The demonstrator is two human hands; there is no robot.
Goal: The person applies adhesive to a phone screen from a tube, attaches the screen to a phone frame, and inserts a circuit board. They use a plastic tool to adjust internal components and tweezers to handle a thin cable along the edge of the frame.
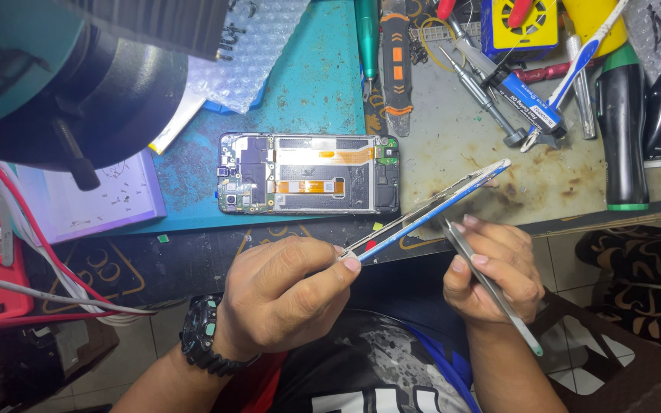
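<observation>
Item 1: thin blue-edged phone panel [430,206], seen edge-on, tilted, held in the air over the near edge of the worktop [468,145]. I see my left hand [284,294] pinched shut on its lower end, thumb on top.

Item 2: metal tweezers [487,283], gripped in my closed right hand [495,271], tip touching the panel's underside near its middle.

Item 3: opened phone body [309,173], back cover off, boards and orange flex cables exposed, lying flat on the teal mat [315,84] at the worktop's centre, well apart from both hands.

Item 4: black wristwatch [204,333] on my left wrist.

Item 5: screwdrivers [483,84], a black-and-orange tool [396,61] and dark bottles [625,130] along the far right edge.

Item 6: white tray [97,199] with small screws, left of the mat.

Item 7: microscope head [63,76], far left corner.
</observation>
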